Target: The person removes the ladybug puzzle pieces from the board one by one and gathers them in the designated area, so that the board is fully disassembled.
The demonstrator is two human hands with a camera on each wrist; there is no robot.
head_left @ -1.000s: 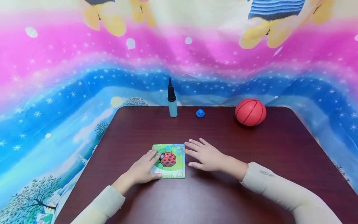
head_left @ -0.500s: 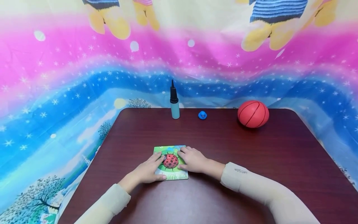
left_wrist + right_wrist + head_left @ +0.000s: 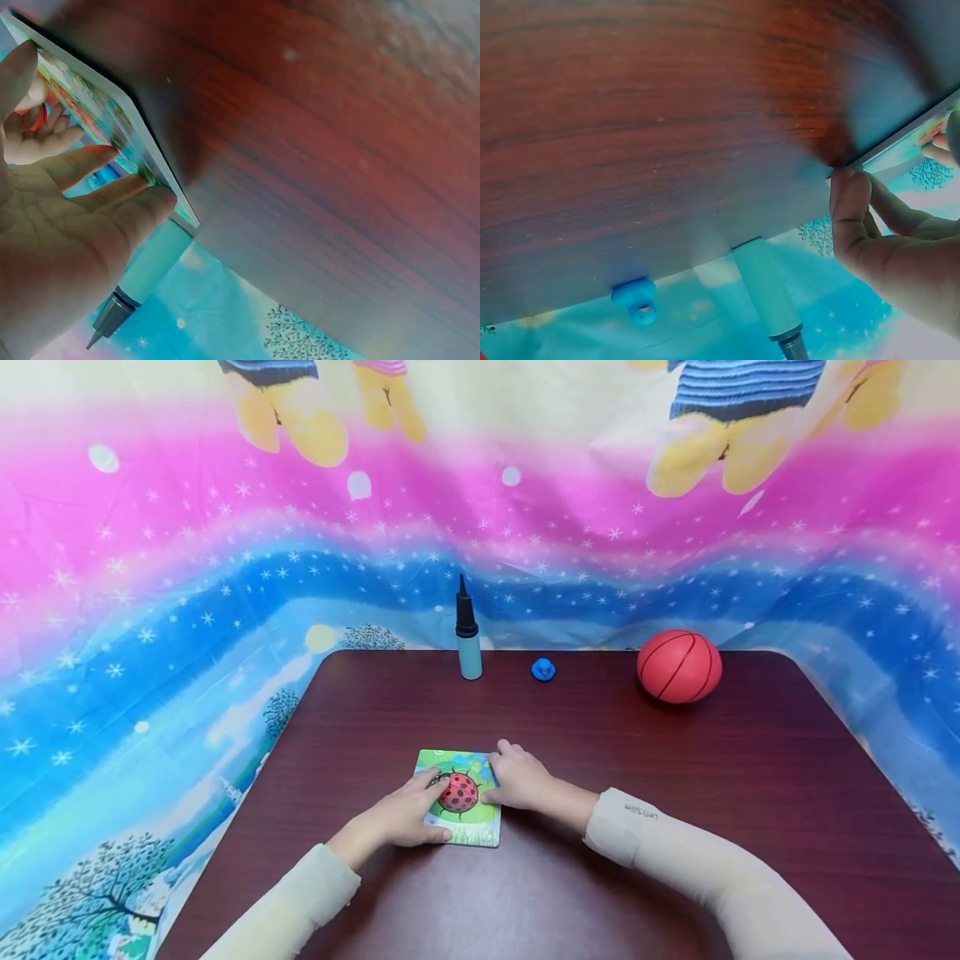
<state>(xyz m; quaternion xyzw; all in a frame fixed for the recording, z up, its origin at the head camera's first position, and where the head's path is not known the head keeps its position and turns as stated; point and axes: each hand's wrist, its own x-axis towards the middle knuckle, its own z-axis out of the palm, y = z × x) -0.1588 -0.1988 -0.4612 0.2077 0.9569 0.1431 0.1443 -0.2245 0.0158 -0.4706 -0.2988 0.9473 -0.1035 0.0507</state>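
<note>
A thin square picture board [image 3: 459,822] with a red ladybug on green lies on the dark table, its face up. My left hand [image 3: 408,814] rests on its left side, fingers fairly straight across the face and thumb near the front edge. In the left wrist view the fingertips of that left hand [image 3: 67,225] touch the picture close to the rim. My right hand [image 3: 522,779] grips the right edge, thumb on the face and the other fingers bent at the far right corner. The right wrist view shows those bent fingers [image 3: 851,206] at the board's rim.
Near the table's [image 3: 360,702] back edge stands a teal hand pump [image 3: 469,656] with a black nozzle. A small blue rubber duck [image 3: 543,669] sits to its right. Farther right is a red ball [image 3: 678,666] with black lines. A printed curtain [image 3: 570,518] hangs behind.
My right hand has come in from the right and bent its fingers at the board's right edge. The board has turned slightly, and my left hand has shifted a little right with it.
</note>
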